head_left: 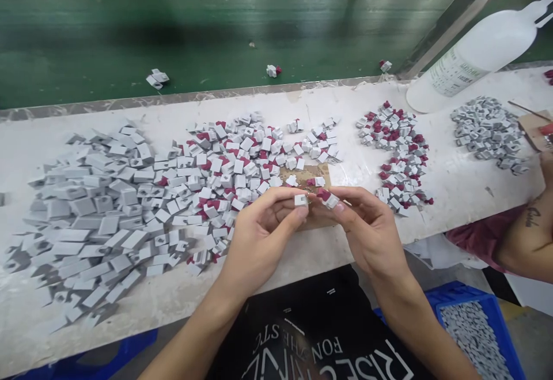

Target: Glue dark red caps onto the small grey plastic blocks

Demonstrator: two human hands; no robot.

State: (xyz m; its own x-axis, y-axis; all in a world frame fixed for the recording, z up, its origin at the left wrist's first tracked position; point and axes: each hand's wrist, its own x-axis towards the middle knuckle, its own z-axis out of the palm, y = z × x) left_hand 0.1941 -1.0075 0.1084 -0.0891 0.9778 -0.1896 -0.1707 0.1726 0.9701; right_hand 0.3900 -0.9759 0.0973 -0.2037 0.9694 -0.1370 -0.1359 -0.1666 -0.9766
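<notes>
Between its thumb and fingers my left hand [263,236] pinches a small light-grey block [300,200]. My right hand [371,224] holds a grey piece with a dark-red part [328,198], a short gap to the right of the block. Both hands are over a brown board [317,220] at the table's front edge. Just beyond the fingertips lies a grey-and-red piece [318,182]. To the left spreads a heap of grey and red pieces [237,164], merging into larger grey blocks [99,213].
More grey-and-red pieces [393,138] and a grey pile [488,129] lie right. A white bottle [470,60] leans by a metal post. Behind runs a green belt [207,34] with a few pieces. A co-worker's arm [529,230] is at right, above a blue crate [503,322].
</notes>
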